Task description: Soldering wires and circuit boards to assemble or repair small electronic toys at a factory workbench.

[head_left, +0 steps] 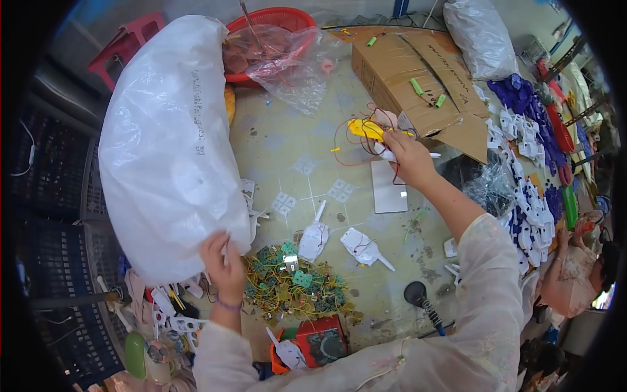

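Observation:
My right hand (410,157) is closed around a yellow plastic piece (367,129) with thin red and dark wires looping from it. Part of a white piece shows beneath those fingers. My left hand (225,268), its fingers loosely bent and apart, is at the lower right corner of a big white plastic sack (173,144); whether it touches the sack I cannot tell. Close by lies a heap of green circuit boards with yellow wires (297,287). Two white plastic housings with antenna-like stems, one (313,240) and another (367,248), lie on the table between my arms.
A cardboard box (418,78) carries small green cylinders. A red basket (297,26) with clear plastic stands at the back. White housings (532,209) pile up at the right, near another person (575,274). A black round-headed tool (416,294) and a red box (323,341) are nearer me.

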A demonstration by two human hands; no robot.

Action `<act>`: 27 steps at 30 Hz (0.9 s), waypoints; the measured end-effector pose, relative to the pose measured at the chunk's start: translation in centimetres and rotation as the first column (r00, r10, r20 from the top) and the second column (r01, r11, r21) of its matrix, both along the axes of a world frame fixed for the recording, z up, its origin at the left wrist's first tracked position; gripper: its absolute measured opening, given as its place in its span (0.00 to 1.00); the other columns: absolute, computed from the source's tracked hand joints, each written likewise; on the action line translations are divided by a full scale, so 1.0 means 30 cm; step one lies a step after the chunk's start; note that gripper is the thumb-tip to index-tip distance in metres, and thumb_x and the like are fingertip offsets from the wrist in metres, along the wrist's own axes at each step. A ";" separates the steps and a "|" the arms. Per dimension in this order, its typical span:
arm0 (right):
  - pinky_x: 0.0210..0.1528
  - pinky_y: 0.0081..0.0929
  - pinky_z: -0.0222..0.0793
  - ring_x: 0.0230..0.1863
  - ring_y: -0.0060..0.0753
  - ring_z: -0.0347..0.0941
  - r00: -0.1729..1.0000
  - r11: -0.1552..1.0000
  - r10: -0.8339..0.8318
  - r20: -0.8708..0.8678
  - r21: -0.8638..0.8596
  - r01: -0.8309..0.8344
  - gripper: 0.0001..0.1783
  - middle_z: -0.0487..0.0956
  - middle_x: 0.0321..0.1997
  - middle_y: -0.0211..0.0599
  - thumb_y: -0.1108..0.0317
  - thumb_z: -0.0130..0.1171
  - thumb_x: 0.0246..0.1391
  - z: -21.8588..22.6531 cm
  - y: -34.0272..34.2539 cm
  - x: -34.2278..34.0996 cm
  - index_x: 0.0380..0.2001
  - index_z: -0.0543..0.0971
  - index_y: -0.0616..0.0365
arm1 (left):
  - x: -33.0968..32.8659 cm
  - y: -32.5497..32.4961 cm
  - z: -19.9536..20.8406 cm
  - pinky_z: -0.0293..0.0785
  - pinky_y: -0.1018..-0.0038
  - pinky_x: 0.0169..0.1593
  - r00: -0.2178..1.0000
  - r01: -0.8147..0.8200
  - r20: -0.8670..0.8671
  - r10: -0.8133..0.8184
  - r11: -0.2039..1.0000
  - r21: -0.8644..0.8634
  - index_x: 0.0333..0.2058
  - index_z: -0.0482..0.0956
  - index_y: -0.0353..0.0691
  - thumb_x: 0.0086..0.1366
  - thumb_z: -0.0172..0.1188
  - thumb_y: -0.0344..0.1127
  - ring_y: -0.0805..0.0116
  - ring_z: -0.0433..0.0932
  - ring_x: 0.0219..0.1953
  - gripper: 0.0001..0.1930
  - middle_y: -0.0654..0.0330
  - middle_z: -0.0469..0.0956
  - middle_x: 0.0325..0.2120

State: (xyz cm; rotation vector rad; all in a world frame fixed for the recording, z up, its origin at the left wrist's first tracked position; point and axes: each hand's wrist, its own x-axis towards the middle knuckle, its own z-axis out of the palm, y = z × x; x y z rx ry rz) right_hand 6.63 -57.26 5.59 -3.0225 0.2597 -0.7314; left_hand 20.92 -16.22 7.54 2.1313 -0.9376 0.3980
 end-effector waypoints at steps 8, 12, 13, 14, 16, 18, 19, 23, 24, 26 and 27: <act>0.48 0.35 0.67 0.51 0.46 0.69 0.994 0.992 0.109 -0.004 -0.067 -0.109 0.24 0.73 0.48 0.47 0.73 0.52 0.39 0.144 0.027 -0.138 0.45 0.70 0.65 | -0.030 -0.478 0.073 0.68 0.64 0.41 0.973 0.206 0.095 -0.208 0.978 0.031 0.39 0.71 0.35 0.50 0.58 0.30 0.53 0.70 0.40 0.16 0.51 0.71 0.37; 0.47 0.38 0.67 0.50 0.50 0.69 0.990 0.990 0.140 0.000 -0.028 -0.140 0.26 0.72 0.48 0.50 0.73 0.51 0.39 0.184 0.068 -0.209 0.47 0.68 0.67 | 0.167 -0.752 -0.058 0.66 0.62 0.47 0.977 0.196 -0.095 -0.192 0.980 0.032 0.39 0.70 0.33 0.51 0.56 0.32 0.49 0.69 0.42 0.16 0.48 0.71 0.38; 0.46 0.38 0.68 0.50 0.51 0.69 0.990 0.990 0.143 0.005 -0.011 -0.143 0.27 0.72 0.48 0.51 0.73 0.51 0.39 0.199 0.081 -0.225 0.47 0.68 0.68 | 0.265 -0.823 -0.095 0.65 0.62 0.48 0.981 0.151 -0.135 -0.143 0.987 0.057 0.40 0.70 0.32 0.52 0.55 0.33 0.49 0.68 0.44 0.17 0.47 0.70 0.39; 0.46 0.38 0.68 0.50 0.52 0.69 0.991 0.991 0.132 -0.022 -0.005 -0.132 0.27 0.72 0.48 0.51 0.73 0.51 0.38 0.203 0.089 -0.247 0.47 0.68 0.68 | 0.365 -0.891 -0.124 0.65 0.62 0.49 0.990 0.077 -0.133 -0.051 0.978 0.193 0.42 0.69 0.32 0.52 0.54 0.34 0.49 0.67 0.46 0.18 0.47 0.69 0.42; 0.45 0.38 0.69 0.48 0.53 0.70 0.989 0.990 0.138 -0.045 0.021 -0.137 0.27 0.72 0.47 0.51 0.72 0.51 0.38 0.234 0.113 -0.285 0.47 0.69 0.68 | 0.585 -0.995 -0.170 0.63 0.61 0.53 0.992 -0.060 0.122 0.011 0.913 0.403 0.45 0.68 0.32 0.54 0.51 0.37 0.51 0.64 0.52 0.20 0.46 0.67 0.48; 0.45 0.37 0.69 0.47 0.52 0.71 0.982 0.983 0.172 -0.073 0.076 -0.166 0.24 0.73 0.46 0.52 0.71 0.51 0.41 0.250 0.150 -0.305 0.45 0.70 0.68 | 0.844 -0.985 -0.154 0.59 0.59 0.56 0.926 -0.191 0.377 -0.015 0.843 0.503 0.50 0.65 0.33 0.57 0.48 0.39 0.53 0.58 0.58 0.24 0.49 0.62 0.54; 0.45 0.38 0.69 0.47 0.52 0.71 0.981 0.982 0.175 -0.083 0.086 -0.168 0.23 0.73 0.46 0.52 0.71 0.51 0.41 0.275 0.164 -0.321 0.45 0.71 0.69 | 0.924 -1.002 -0.148 0.56 0.57 0.58 0.924 -0.209 0.382 -0.007 0.827 0.521 0.53 0.62 0.35 0.58 0.48 0.41 0.54 0.55 0.61 0.26 0.51 0.59 0.57; 0.39 0.37 0.73 0.43 0.50 0.73 0.982 0.984 0.156 -0.110 0.100 -0.145 0.18 0.75 0.41 0.52 0.73 0.51 0.42 0.342 0.171 -0.365 0.39 0.73 0.69 | 0.946 -1.111 -0.126 0.47 0.44 0.58 0.983 -0.147 0.180 0.033 0.734 0.663 0.61 0.51 0.48 0.60 0.48 0.43 0.56 0.48 0.64 0.31 0.59 0.51 0.62; 0.39 0.37 0.73 0.43 0.50 0.73 0.982 0.985 0.157 -0.102 0.085 -0.148 0.18 0.75 0.41 0.52 0.73 0.51 0.42 0.340 0.163 -0.366 0.39 0.73 0.69 | 0.941 -1.122 -0.127 0.51 0.44 0.55 0.978 -0.189 0.195 0.077 0.726 0.662 0.61 0.50 0.50 0.60 0.48 0.42 0.58 0.56 0.60 0.31 0.58 0.57 0.58; 0.38 0.36 0.73 0.43 0.50 0.73 0.986 0.987 0.146 -0.085 0.073 -0.140 0.18 0.75 0.41 0.52 0.74 0.51 0.41 0.352 0.153 -0.350 0.40 0.72 0.69 | 0.963 -1.131 -0.140 0.58 0.48 0.50 0.927 -0.318 0.371 0.051 0.632 0.707 0.59 0.56 0.49 0.60 0.47 0.40 0.61 0.64 0.54 0.27 0.59 0.64 0.51; 0.39 0.37 0.72 0.44 0.51 0.73 0.986 0.986 0.150 -0.077 0.087 -0.144 0.19 0.75 0.42 0.52 0.72 0.51 0.44 0.351 0.140 -0.335 0.42 0.72 0.68 | 0.977 -1.129 -0.143 0.62 0.56 0.44 0.866 -0.358 0.501 -0.003 0.696 0.623 0.51 0.67 0.47 0.59 0.46 0.36 0.64 0.70 0.46 0.20 0.62 0.70 0.44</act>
